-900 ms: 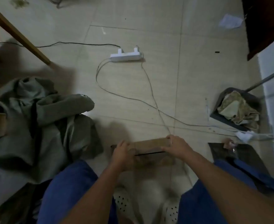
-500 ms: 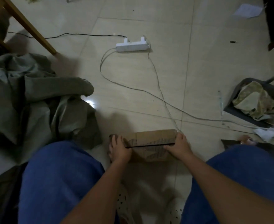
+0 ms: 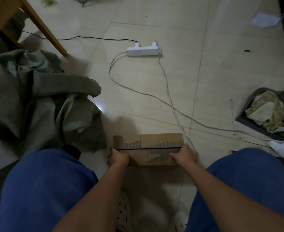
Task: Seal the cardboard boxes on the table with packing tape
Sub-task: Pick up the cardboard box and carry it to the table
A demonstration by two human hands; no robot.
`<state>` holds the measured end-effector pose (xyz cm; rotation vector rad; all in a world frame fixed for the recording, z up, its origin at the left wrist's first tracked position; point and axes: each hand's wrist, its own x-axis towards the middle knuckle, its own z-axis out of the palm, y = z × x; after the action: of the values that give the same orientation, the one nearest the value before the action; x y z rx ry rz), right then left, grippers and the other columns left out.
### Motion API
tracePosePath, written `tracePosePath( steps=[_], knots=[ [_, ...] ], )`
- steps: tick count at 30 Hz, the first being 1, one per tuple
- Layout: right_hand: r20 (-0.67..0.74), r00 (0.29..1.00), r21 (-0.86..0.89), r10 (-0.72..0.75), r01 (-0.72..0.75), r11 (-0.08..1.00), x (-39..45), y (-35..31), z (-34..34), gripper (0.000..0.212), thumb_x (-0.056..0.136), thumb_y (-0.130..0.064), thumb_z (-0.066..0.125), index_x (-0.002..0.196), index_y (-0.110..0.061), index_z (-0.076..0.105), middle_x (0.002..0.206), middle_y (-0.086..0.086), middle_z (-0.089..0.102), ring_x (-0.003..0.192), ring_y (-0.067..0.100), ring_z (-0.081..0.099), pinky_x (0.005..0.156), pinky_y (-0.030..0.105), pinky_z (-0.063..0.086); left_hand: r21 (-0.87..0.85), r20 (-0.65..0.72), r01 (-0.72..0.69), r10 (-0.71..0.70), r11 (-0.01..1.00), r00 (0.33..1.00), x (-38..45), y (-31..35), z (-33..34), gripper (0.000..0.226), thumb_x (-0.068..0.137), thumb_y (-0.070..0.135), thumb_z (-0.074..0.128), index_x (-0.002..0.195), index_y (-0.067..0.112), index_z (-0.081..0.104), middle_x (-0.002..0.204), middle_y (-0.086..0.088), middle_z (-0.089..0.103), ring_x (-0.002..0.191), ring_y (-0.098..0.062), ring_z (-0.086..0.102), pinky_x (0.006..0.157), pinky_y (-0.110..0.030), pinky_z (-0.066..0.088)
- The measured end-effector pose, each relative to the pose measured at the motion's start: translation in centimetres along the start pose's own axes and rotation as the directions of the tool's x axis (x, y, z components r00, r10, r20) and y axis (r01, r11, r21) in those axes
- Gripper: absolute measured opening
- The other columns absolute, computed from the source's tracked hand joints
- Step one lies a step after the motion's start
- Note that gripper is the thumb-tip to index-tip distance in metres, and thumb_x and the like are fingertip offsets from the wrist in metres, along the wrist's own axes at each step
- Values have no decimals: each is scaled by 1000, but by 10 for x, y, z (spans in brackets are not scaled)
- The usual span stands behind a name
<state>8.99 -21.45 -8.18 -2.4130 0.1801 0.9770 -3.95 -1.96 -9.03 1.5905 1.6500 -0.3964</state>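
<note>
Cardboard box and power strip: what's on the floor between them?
In the head view, only thin grey cables cross bare tile between the cardboard box and the power strip.

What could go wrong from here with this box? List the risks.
1. The cardboard box shows a dark open seam between its flaps; if the left hand or right hand eases off, the flaps may spring apart.
2. The white cables run right beside the box and could snag.
3. No tape is visible.
</note>
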Motion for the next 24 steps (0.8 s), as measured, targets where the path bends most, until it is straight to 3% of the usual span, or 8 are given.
tracePosePath(
  steps=[4,9,13,20,24],
  knots=[
    [-83,996,-15,-22,21,1000,5,-20,-4,66,84,-23,73,136,-3,37,138,20,38,122,40,46,100,46,46,15,-39,-10,11,1000,999,-1,12,-8,72,87,14,66,149,11,30,146,-18,38,129,-41,40,102,-44,42],
    [-150,987,5,-60,61,998,16,-44,-13,63,87,-20,70,137,-3,35,138,20,36,122,40,45,95,40,43,-131,-89,-114,103,985,991,10,33,-18,71,86,12,68,148,10,34,148,-14,40,133,-39,38,102,-44,42],
    [-213,974,59,-82,96,994,22,-69,-27,67,85,-22,72,137,-4,35,138,23,37,124,43,42,101,42,39,-222,-172,-238,202,946,964,13,71,-37,64,87,14,68,145,18,41,146,-7,40,133,-33,38,104,-47,42],
    [-296,954,119,-56,95,988,-19,-142,-92,72,84,-22,73,139,-2,32,138,24,35,124,43,42,101,43,38,-206,-199,-367,328,907,923,-34,150,-113,56,87,12,63,140,20,45,142,-5,42,129,-31,37,91,-25,25],
    [-310,947,107,-78,117,987,-63,-192,-143,71,84,-23,73,140,-4,33,137,23,36,122,42,43,101,45,39,-226,-203,-381,339,897,919,-79,181,-168,59,86,15,64,142,20,44,141,-6,43,129,-32,35,108,-38,31]
  ],
)
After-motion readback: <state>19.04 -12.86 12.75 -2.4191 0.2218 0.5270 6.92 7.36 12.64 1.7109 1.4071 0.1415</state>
